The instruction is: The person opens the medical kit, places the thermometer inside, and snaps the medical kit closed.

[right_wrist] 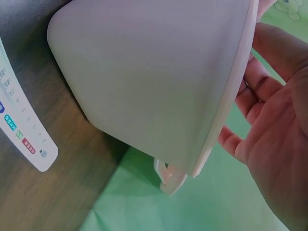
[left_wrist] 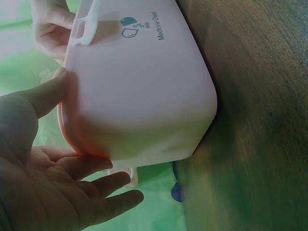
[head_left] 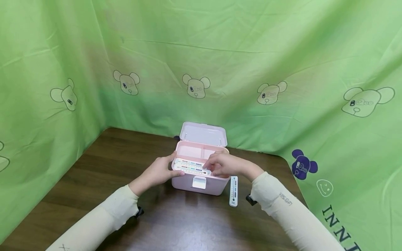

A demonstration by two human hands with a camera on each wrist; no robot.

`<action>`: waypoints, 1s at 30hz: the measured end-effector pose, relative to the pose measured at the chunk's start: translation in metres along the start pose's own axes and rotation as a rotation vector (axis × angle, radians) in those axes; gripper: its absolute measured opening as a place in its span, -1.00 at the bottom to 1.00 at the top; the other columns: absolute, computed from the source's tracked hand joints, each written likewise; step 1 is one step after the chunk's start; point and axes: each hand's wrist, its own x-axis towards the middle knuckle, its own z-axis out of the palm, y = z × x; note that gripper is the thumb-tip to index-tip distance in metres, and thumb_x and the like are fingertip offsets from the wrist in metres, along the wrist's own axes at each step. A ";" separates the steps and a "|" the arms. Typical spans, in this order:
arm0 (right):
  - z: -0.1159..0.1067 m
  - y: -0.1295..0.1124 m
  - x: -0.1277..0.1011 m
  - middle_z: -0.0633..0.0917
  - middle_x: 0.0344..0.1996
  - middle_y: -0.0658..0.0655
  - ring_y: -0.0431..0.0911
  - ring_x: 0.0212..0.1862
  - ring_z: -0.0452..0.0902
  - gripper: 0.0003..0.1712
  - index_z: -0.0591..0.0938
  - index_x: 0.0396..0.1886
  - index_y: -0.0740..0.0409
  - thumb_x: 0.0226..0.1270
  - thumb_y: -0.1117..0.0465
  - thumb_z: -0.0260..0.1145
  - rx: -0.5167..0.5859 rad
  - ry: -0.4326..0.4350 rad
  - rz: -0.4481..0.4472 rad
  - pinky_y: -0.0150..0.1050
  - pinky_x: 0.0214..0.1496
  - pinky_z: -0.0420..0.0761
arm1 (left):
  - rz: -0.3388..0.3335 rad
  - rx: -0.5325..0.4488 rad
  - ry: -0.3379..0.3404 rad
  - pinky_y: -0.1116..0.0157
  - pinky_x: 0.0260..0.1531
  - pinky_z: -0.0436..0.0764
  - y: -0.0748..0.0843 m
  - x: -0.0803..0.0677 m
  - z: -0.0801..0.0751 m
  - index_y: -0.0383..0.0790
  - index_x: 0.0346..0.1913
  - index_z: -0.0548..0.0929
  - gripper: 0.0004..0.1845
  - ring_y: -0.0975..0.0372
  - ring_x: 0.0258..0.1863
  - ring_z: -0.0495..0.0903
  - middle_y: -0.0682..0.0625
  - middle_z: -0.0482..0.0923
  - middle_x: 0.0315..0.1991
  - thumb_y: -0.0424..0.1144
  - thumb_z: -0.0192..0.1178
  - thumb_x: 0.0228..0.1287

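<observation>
Nearest the viewer, two cream sleeves are seen reaching forward over the dark wooden bench (head_left: 94, 167). A white thermometer (head_left: 233, 191) is laid flat on the bench just to the right of a pink medicine box (head_left: 201, 183), close to the right forearm and apart from the box. The box is set near the middle of the bench with its lid (head_left: 203, 134) swung up and back, and a white latch is seen on its front wall. The left hand (head_left: 158, 170) is held against the left end of the box; in the left wrist view its thumb is laid on the rim while the fingers (left_wrist: 96, 192) are spread loosely beside the wall, so the grip is open and nothing is clasped. The right hand (head_left: 221, 164) is rested over the front right of the opening, on two more thermometers (head_left: 191, 166) that lie across the front of the tray; whether they are pinched cannot be told from the head view, and in the right wrist view the fingers are seen relaxed beside the rim. Behind the bench, a green cloth (head_left: 220, 52) printed with bear faces is hung.
</observation>
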 end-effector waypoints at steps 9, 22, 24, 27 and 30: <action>-0.002 0.002 -0.034 0.72 -0.03 -0.05 -0.05 0.12 0.53 -0.72 0.77 0.04 0.02 0.34 0.17 0.46 -0.012 0.243 0.080 0.05 0.23 0.47 | 0.006 -0.011 -0.001 0.07 0.16 0.60 0.000 -0.001 0.005 -0.25 0.60 0.18 0.12 0.14 0.21 0.61 -0.16 0.59 0.30 0.22 0.49 0.12; 0.028 -0.005 -0.089 0.74 -0.01 0.07 0.02 0.13 0.55 -0.65 0.74 0.07 0.15 0.30 0.23 0.50 0.012 0.744 0.308 0.00 0.21 0.44 | 0.020 -0.023 -0.002 0.07 0.17 0.59 -0.002 -0.001 0.003 -0.25 0.60 0.18 0.14 0.14 0.23 0.61 -0.17 0.57 0.32 0.26 0.47 0.12; 0.037 -0.007 -0.095 0.74 0.00 0.11 0.04 0.13 0.55 -0.62 0.73 0.08 0.16 0.28 0.23 0.51 0.027 0.803 0.357 0.01 0.21 0.44 | 0.017 -0.026 -0.001 0.06 0.18 0.59 -0.002 -0.002 0.003 -0.25 0.60 0.18 0.13 0.13 0.24 0.60 -0.18 0.55 0.34 0.25 0.47 0.13; 0.055 -0.010 -0.104 0.72 0.01 0.16 0.07 0.13 0.54 -0.58 0.72 0.11 0.17 0.26 0.23 0.53 0.054 0.876 0.438 0.02 0.20 0.43 | 0.007 -0.025 0.005 0.05 0.20 0.58 -0.003 -0.003 0.002 -0.26 0.59 0.19 0.11 0.10 0.28 0.57 -0.21 0.50 0.38 0.24 0.46 0.14; 0.073 -0.015 -0.110 0.71 0.03 0.18 0.06 0.13 0.52 -0.55 0.71 0.13 0.19 0.25 0.22 0.54 0.093 0.922 0.517 -0.03 0.17 0.42 | 0.003 -0.027 0.007 0.02 0.23 0.56 -0.004 -0.004 0.001 -0.27 0.59 0.19 0.10 0.07 0.33 0.54 -0.21 0.47 0.40 0.23 0.46 0.15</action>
